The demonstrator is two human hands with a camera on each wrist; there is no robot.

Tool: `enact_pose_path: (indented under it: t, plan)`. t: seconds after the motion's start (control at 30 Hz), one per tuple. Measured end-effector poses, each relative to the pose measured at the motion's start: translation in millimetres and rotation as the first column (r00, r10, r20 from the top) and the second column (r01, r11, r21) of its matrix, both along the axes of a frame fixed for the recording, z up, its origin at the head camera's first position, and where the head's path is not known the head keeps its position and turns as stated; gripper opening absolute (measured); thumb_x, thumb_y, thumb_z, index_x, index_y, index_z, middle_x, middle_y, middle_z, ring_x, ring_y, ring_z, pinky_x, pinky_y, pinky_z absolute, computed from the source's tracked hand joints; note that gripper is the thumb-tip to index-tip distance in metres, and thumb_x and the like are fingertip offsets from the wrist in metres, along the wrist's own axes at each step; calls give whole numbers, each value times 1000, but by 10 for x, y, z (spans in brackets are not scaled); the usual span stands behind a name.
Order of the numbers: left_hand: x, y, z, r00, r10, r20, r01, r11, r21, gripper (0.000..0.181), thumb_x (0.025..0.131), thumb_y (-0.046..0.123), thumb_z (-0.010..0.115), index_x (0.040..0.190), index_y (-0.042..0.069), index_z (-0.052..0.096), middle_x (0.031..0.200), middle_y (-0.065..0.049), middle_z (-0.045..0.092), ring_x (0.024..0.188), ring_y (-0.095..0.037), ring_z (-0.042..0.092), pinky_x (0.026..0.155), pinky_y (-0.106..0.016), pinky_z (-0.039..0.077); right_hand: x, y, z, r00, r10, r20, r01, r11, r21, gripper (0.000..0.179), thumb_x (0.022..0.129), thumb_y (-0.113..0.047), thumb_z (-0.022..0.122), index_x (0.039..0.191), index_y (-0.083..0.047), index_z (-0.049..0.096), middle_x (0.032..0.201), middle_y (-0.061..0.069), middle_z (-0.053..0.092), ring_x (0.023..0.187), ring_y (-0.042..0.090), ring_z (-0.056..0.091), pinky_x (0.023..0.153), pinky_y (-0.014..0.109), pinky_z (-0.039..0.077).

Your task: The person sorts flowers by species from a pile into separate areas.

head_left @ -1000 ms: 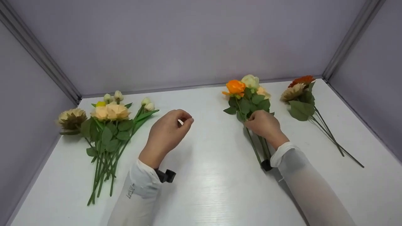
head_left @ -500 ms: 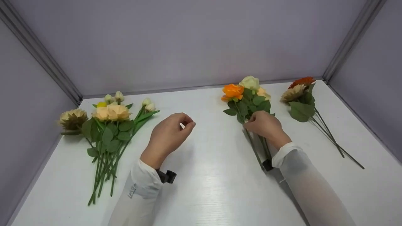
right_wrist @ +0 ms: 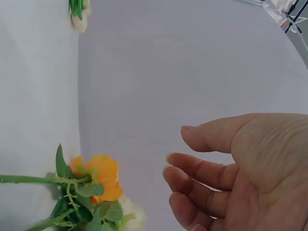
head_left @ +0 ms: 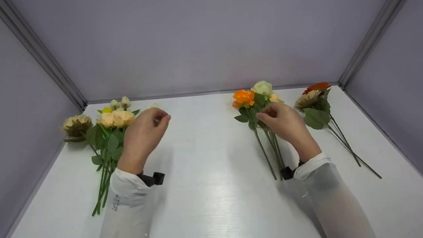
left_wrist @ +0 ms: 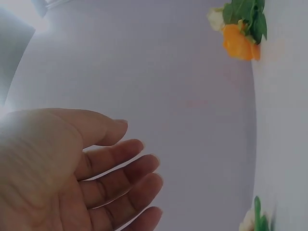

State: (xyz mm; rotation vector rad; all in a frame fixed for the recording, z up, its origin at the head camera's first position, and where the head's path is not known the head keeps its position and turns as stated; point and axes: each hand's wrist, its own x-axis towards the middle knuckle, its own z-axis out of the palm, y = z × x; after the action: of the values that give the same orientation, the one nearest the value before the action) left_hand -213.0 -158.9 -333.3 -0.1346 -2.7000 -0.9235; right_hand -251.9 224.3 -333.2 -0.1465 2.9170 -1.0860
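My left hand [head_left: 143, 138] hangs over the right side of the left flower bunch, hiding some tulips and stems. Its fingers are relaxed and hold nothing, as the left wrist view confirms. That bunch has peach roses [head_left: 116, 118], white tulip buds [head_left: 125, 101] and a beige bloom [head_left: 77, 126]. Above the middle bunch is my right hand [head_left: 286, 124], empty, thumb and fingertips apart in the right wrist view. An orange rose [head_left: 244, 98] lies there beside a cream rose [head_left: 262, 88] and a partly covered peach rose [head_left: 275, 98], stems pointing toward me.
To the right lie a rust-red flower [head_left: 317, 88] and a beige flower [head_left: 307, 98] with crossed stems. Everything rests on a white table [head_left: 211, 185] enclosed by grey panels [head_left: 211, 46] at the back and sides.
My right hand has let go of the orange rose's stem and lifted a little. The orange rose has shifted slightly left and nearer. My left hand has moved left over the left bunch.
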Motion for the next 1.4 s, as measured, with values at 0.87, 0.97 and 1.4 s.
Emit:
enact_pose_path:
  t: [0.87, 0.97, 1.4]
  plan:
    - [111, -859, -515, 922, 197, 332, -29, 893, -450, 23, 99, 18, 66, 80, 6, 71, 71, -8, 64, 62, -27, 61, 49, -41, 45, 546, -902, -246, 828, 473, -302, -427, 880, 208, 18, 98, -34, 72, 107, -19, 76, 105, -7, 72, 107, 18, 61, 93, 40, 49]
    - [100, -849, -597, 894, 229, 385, -2, 862, -507, 22, 98, 16, 66, 83, 1, 72, 72, -14, 66, 66, -34, 66, 53, -48, 51, 544, -1009, -360, 819, 513, -259, -462, 855, 234, 20, 97, -34, 72, 108, -17, 76, 105, -5, 73, 105, 20, 61, 92, 40, 49]
    - [96, -885, -640, 825, 256, 504, 70, 838, -541, 13, 95, 3, 62, 89, -2, 72, 78, -16, 67, 77, -36, 67, 70, -56, 55, 312, -1423, -669, 860, 508, -47, -482, 840, 248, 20, 97, -35, 70, 107, -18, 76, 102, -6, 71, 96, 19, 62, 83, 36, 52]
